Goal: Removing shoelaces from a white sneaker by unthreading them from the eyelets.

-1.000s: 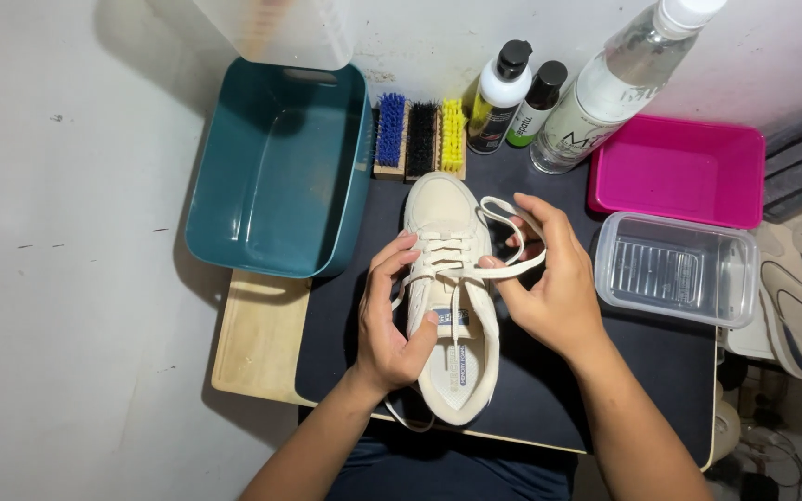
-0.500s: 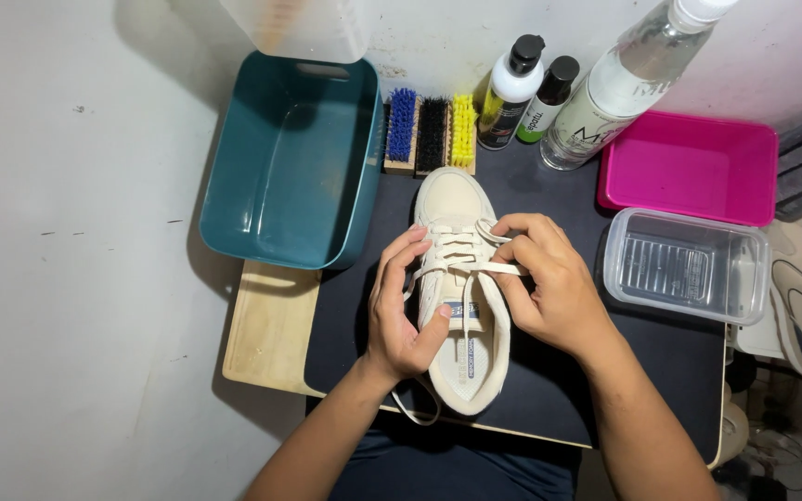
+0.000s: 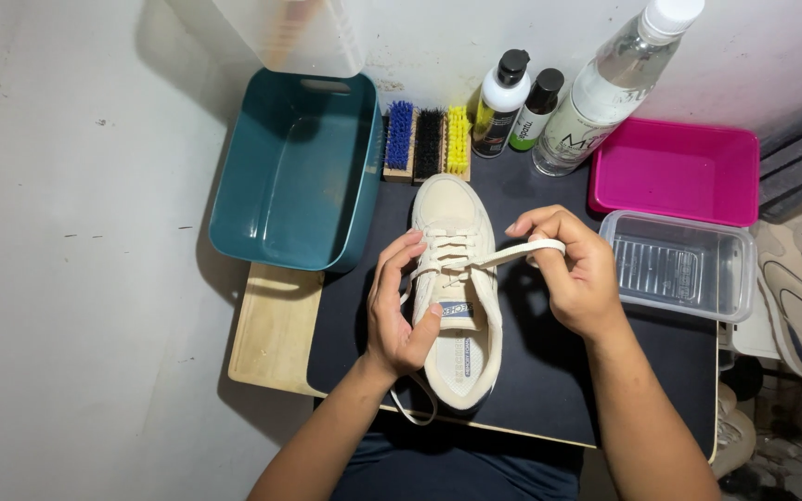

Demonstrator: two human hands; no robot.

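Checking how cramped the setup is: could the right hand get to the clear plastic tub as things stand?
Probably yes: the clear plastic tub sits just beside the right hand with nothing between, though that hand is pinching the shoelace.

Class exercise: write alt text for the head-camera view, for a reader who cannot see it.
A person's left hand steadies a cream sneaker on a dark mat while the right hand pulls its lace sideways. Around it stand a teal tub, three brushes, three bottles, a pink tray and a clear box.
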